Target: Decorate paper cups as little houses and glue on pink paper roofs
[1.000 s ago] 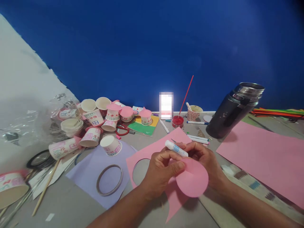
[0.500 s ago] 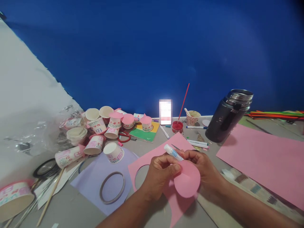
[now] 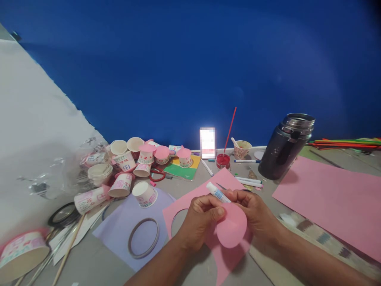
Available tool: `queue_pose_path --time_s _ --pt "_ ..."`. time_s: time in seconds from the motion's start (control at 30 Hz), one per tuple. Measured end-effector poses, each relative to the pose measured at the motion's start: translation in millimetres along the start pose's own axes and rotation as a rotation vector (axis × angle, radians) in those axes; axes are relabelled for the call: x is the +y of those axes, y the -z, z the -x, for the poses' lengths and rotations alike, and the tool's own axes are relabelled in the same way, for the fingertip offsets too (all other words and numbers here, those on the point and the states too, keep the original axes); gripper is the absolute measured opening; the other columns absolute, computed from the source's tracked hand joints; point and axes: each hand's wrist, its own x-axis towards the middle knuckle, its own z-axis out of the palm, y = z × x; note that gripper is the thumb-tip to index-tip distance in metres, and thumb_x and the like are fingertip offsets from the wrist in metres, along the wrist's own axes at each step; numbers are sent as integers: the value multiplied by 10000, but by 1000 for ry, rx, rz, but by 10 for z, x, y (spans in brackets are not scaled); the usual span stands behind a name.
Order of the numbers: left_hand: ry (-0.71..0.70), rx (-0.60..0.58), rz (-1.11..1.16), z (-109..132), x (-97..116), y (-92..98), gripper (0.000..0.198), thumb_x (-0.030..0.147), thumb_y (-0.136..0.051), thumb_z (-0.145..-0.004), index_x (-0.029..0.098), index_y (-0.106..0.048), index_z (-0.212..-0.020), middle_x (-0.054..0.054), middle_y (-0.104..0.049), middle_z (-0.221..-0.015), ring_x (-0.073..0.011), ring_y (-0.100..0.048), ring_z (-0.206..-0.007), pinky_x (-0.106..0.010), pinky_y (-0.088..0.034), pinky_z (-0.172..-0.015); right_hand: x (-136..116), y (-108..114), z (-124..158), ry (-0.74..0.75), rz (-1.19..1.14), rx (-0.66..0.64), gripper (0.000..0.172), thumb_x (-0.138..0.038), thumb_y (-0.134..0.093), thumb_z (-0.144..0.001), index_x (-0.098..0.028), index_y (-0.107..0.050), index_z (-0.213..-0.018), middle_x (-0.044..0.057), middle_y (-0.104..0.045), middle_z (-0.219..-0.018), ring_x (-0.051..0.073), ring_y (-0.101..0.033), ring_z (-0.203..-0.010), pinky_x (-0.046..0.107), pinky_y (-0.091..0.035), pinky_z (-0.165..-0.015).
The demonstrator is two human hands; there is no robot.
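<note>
A round pink paper disc (image 3: 232, 228) is held up between my two hands, slightly bent. My left hand (image 3: 202, 216) pinches its upper left edge between thumb and fingers. Closed on the disc's upper right edge is my right hand (image 3: 253, 204), its fingertips partly hidden behind the paper. A white and blue glue stick (image 3: 218, 192) shows just beyond the fingers; whether it lies on the table or is held I cannot tell. Under the hands lies a pink sheet (image 3: 228, 176) with a round hole cut in it. A dark pointed blade tip (image 3: 220, 186) pokes out beside the glue stick.
Left of my hands, a purple sheet (image 3: 114, 234) bears a tape ring (image 3: 129, 242) and a paper cup (image 3: 144, 194). Decorated cups (image 3: 120, 184) are heaped farther left. A dark flask (image 3: 284, 151), red paint pot (image 3: 223, 161) and lit phone (image 3: 207, 143) stand behind. Another pink sheet (image 3: 333, 194) lies right.
The pink disc has tilted and bends more between my fingers, its right edge drawn inward. The whole view has shifted slightly; both hands keep their hold.
</note>
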Motion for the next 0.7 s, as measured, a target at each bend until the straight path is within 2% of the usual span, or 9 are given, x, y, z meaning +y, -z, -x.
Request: queue_pose_path --time_s 0.13,0.23,0.33,0.43,0.53,0.6,0.7 --pt "-8 -1 -14 4 19 -24 179 313 -921 -708 181 -800 -717 -108 -746 -1244 -257 -696 -1063 -353 -502 -905 32 30 10 196 226 164 325 -390 -935 -639 -186 -727 -784 49 -753 -840 189 -628 -715 289 -493 -607" --pt "-4 12 -7 8 14 -43 183 313 -925 -703 182 -798 -709 -122 -739 -1279 -302 -676 -1167 -395 -483 -995 58 62 18 277 366 195 242 -353 -887 -688 -204 -717 -774 55 -764 -860 202 -636 -740 295 -491 -614" --pt "-8 9 7 9 10 -55 183 314 -931 -696 187 -799 -707 -123 -736 -1292 -312 -668 -1191 -404 -478 -1012 68 79 12 314 433 211 171 -305 -843 -713 -216 -721 -792 50 -763 -853 198 -632 -735 302 -481 -630" --pt "-5 -3 21 4 13 -52 182 315 -933 -694 191 -801 -711 -117 -738 -1280 -292 -682 -1144 -381 -492 -967 41 72 -1 333 455 227 163 -297 -835 -703 -220 -714 -780 43 -744 -796 213 -642 -758 311 -477 -646" --pt "-1 9 23 -9 4 -26 187 316 -933 -697 190 -795 -707 -96 -758 -1193 -234 -698 -1026 -343 -503 -920 -23 46 -1 293 398 203 200 -324 -852 -695 -219 -706 -784 28 -708 -739 224 -647 -786 313 -481 -658" --pt "9 26 17 -20 -16 -1 209 328 -940 -687 186 -786 -700 -70 -774 -1010 -179 -686 -856 -309 -509 -824 -65 21 9 205 300 136 266 -342 -884 -676 -215 -727 -851 16 -690 -726 217 -641 -777 306 -482 -652" --pt "30 60 -19 -29 -40 18 260 361 -953 -658 183 -765 -684 -23 -712 -733 -133 -610 -662 -276 -477 -689 -91 -15 30 40 83 17 383 -404 -902 -696 -207 -753 -988 5 -669 -730 194 -631 -750 290 -479 -643"
